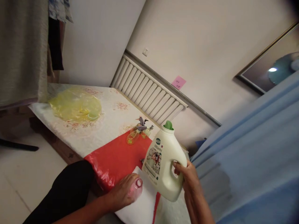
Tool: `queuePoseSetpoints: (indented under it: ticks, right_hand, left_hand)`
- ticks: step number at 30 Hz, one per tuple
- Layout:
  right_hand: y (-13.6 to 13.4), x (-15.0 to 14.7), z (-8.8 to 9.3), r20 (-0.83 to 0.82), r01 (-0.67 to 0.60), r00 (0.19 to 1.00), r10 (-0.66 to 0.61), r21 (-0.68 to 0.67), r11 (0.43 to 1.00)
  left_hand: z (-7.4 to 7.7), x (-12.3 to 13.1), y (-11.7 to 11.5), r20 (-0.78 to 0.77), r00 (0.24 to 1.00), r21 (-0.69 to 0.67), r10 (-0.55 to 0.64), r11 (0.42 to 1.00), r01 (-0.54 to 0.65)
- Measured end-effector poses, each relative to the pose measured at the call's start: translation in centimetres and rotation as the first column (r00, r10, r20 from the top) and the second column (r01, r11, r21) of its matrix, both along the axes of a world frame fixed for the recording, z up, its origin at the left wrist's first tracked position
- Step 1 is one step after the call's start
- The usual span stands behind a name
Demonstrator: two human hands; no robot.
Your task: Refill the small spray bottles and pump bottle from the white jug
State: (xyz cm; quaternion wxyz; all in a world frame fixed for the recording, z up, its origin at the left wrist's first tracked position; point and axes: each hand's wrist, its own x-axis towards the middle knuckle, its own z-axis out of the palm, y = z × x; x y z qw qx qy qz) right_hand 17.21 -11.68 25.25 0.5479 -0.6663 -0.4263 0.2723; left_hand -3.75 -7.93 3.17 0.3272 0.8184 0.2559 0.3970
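My right hand [190, 179] is wrapped round the handle of a large pale-green detergent jug [164, 161]. The jug leans a little and is held up over the bed; its cap is off and a green pouring spout [168, 125] shows in its neck. In my left hand [122, 191] is a pink transparent bottle [137, 189], its uncapped mouth facing up toward me. The bottle is low and to the left of the jug, apart from it. Behind them, several clear spray bottles [133, 137] with grey trigger heads stand at the edge of a red sheet [116, 158].
A yellow plastic bag [72, 104] lies on the flowered bed cover [109, 121], a pale-green cap [92, 116] at its edge. White material [142, 208] lies under my hands. A radiator [149, 90] lines the wall; a blue curtain [245, 155] hangs at right.
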Motion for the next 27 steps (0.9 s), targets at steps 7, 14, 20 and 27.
queuePoseSetpoints:
  ticks: [7,14,20,27]
  right_hand:
    - [-5.2,2.4,-1.7,0.101,-0.039,0.993,0.054,-0.149,0.988]
    - [-7.4,1.9,-2.8,0.169,-0.096,0.976,0.135,-0.220,0.971]
    - [-7.3,1.3,-2.9,0.297,-0.073,0.938,0.179,-0.334,0.940]
    - [-6.4,0.5,-2.9,0.348,-0.064,0.913,0.211,-0.390,0.919]
  left_hand:
    - [2.2,-1.0,1.6,-0.083,0.996,-0.175,0.014,0.984,-0.029]
    - [3.3,-2.0,4.0,-0.105,0.986,-0.173,0.130,0.974,-0.147]
    - [2.6,-2.3,5.7,-0.113,0.980,-0.173,0.162,0.968,-0.180]
    - [2.3,-2.4,7.3,-0.130,0.974,-0.204,0.186,0.956,-0.210]
